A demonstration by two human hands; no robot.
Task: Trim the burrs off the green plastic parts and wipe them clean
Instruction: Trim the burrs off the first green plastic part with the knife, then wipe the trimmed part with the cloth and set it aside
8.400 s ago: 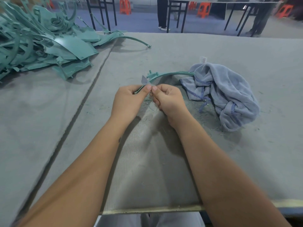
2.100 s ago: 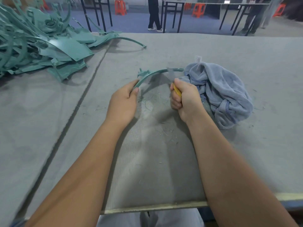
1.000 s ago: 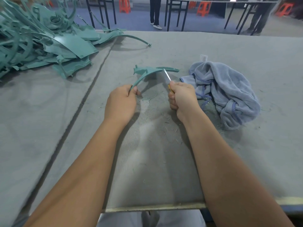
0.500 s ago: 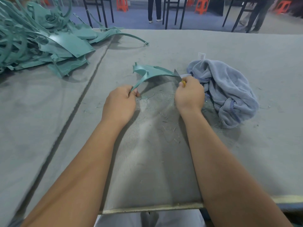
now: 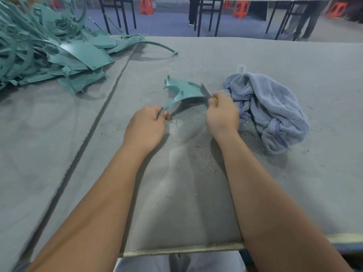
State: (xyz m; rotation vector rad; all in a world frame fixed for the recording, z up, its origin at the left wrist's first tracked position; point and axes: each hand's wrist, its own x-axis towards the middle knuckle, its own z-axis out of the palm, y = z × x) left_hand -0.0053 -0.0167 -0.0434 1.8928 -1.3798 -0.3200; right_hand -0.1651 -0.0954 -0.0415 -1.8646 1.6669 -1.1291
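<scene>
Head view: left hand [image 5: 146, 127] pinches green plastic part [image 5: 183, 91] steady, frame centre; right hand [image 5: 223, 114] clenches yellow-handled knife [image 5: 207, 93] against its edge, likely deburring.

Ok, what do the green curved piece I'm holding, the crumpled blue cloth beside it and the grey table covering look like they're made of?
Green curved piece: moulded plastic, smooth semi-matte, thin with small tabs on it.
Crumpled blue cloth: soft terry or microfibre by its fuzzy nap, stitched hems and sewn label.
Grey table covering: probably felt or carpet-like fabric, matte, faintly ribbed, holding green shavings.
</scene>
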